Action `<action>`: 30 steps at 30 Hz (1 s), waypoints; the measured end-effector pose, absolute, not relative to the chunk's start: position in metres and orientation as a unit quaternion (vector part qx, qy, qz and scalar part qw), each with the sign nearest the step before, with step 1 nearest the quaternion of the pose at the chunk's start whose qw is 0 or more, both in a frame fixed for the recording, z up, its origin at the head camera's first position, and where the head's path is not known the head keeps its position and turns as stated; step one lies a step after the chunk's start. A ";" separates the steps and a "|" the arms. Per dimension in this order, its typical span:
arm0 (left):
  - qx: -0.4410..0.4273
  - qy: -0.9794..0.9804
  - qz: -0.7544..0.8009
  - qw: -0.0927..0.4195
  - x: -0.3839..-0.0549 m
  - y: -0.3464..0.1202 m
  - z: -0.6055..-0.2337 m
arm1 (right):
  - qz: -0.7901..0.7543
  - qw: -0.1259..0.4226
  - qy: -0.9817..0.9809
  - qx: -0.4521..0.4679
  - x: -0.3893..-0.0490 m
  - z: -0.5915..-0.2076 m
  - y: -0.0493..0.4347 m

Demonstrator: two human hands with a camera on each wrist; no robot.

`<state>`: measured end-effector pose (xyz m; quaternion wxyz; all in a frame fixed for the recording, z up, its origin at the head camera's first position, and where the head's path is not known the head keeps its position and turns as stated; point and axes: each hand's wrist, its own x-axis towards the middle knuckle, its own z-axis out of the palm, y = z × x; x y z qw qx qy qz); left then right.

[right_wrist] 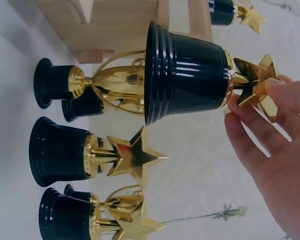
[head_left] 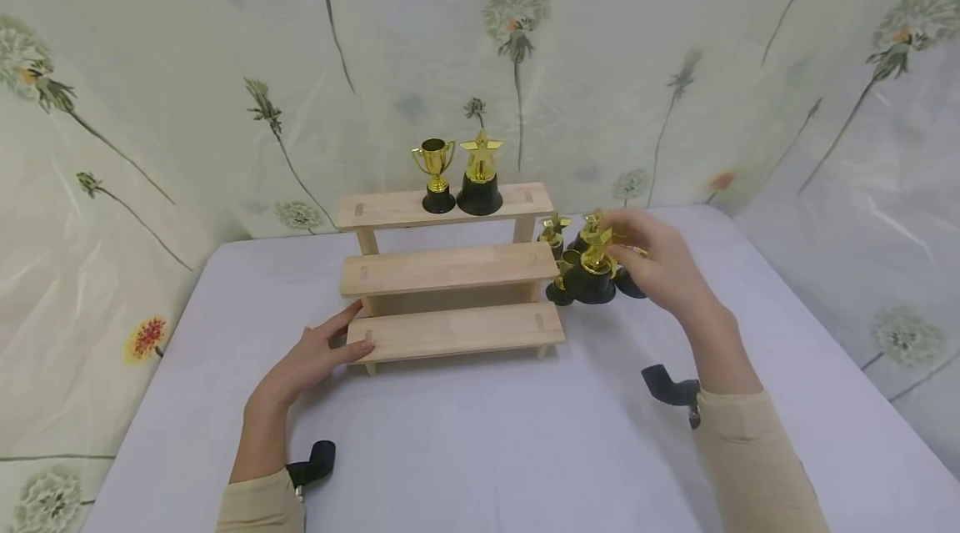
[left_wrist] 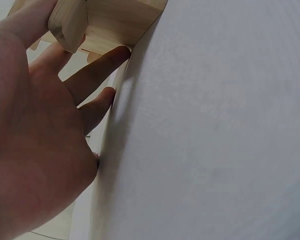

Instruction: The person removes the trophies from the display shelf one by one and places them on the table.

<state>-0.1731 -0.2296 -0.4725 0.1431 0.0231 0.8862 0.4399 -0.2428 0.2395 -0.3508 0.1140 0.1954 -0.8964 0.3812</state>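
My right hand (head_left: pixel 656 262) pinches the gold star of a star trophy (right_wrist: pixel 195 72) between thumb and fingers. Its black base hangs clear of the table in the right wrist view, overlapping a cup trophy (right_wrist: pixel 110 82) behind it. My left hand (head_left: pixel 307 358) spans the left end of the lowest step of a three-tier wooden stand (head_left: pixel 457 333), thumb at the front and fingers behind. In the left wrist view, the other fingers spread along the tablecloth. On the top step stand a small gold cup trophy (head_left: pixel 437 170) and a star trophy (head_left: pixel 480 178), side by side.
Several more trophies stand grouped on the table right of the stand, including a star trophy (right_wrist: pixel 65 155) and another star trophy (right_wrist: pixel 65 215). A white cloth (head_left: pixel 465 441) covers the table. Behind it hangs a flower-patterned sheet (head_left: pixel 405 57).
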 end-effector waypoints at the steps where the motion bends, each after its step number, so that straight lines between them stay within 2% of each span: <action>1: 0.023 0.887 0.439 0.142 -0.173 -0.230 -0.473 | 0.382 0.108 -0.897 0.193 -0.242 -0.352 0.239; 10: 0.027 0.885 0.443 0.142 -0.174 -0.229 -0.474 | 0.367 0.097 -0.899 0.217 -0.243 -0.374 0.245; 19: 0.023 0.885 0.443 0.144 -0.173 -0.230 -0.473 | 0.353 0.038 -0.915 0.193 -0.238 -0.382 0.244; 30: 0.025 0.884 0.444 0.143 -0.173 -0.230 -0.472 | 0.336 0.004 -0.919 0.208 -0.241 -0.398 0.240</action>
